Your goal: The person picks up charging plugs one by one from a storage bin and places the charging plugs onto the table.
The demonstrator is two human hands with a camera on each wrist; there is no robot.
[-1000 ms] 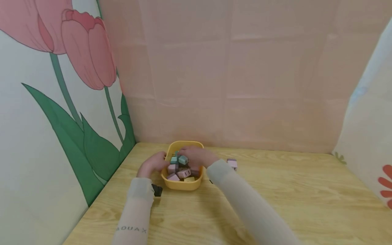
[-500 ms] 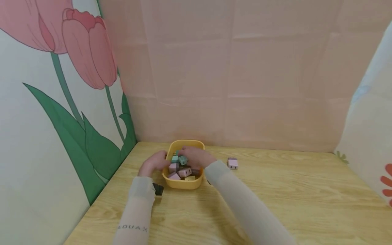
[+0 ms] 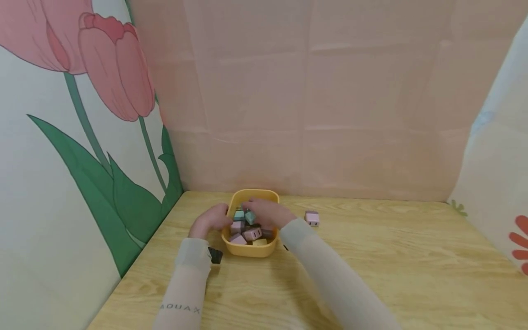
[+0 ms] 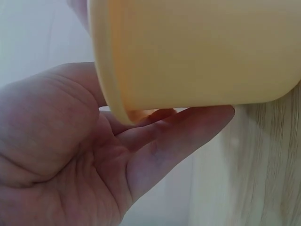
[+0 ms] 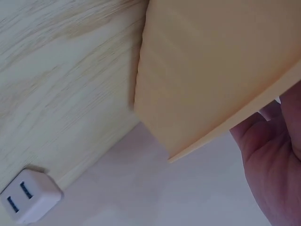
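A yellow plastic basket (image 3: 249, 250) on the wooden table holds several small USB charger plugs. My left hand (image 3: 214, 217) grips its left side; in the left wrist view, the thumb goes over the rim and the fingers lie along the outer wall. My right hand (image 3: 266, 212) reaches in over the right rim, its fingers around a teal charger plug (image 3: 250, 217); the fingertips are partly hidden. Below lie another teal plug (image 3: 239, 215), pinkish-purple plugs (image 3: 252, 234) and a yellow plug (image 3: 259, 242). The right wrist view shows the basket's outer wall (image 5: 202, 75) before the hand.
A single pale pink-purple charger plug (image 3: 312, 219) stands on the table (image 3: 392, 266) right of the basket. Behind is a pink cloth backdrop (image 3: 309, 101); a tulip-printed panel (image 3: 74, 183) borders the left side.
The basket has shifted slightly right with both hands on it. The teal plug at my right fingers has turned and tilted a little. The lone plug stays on the table.
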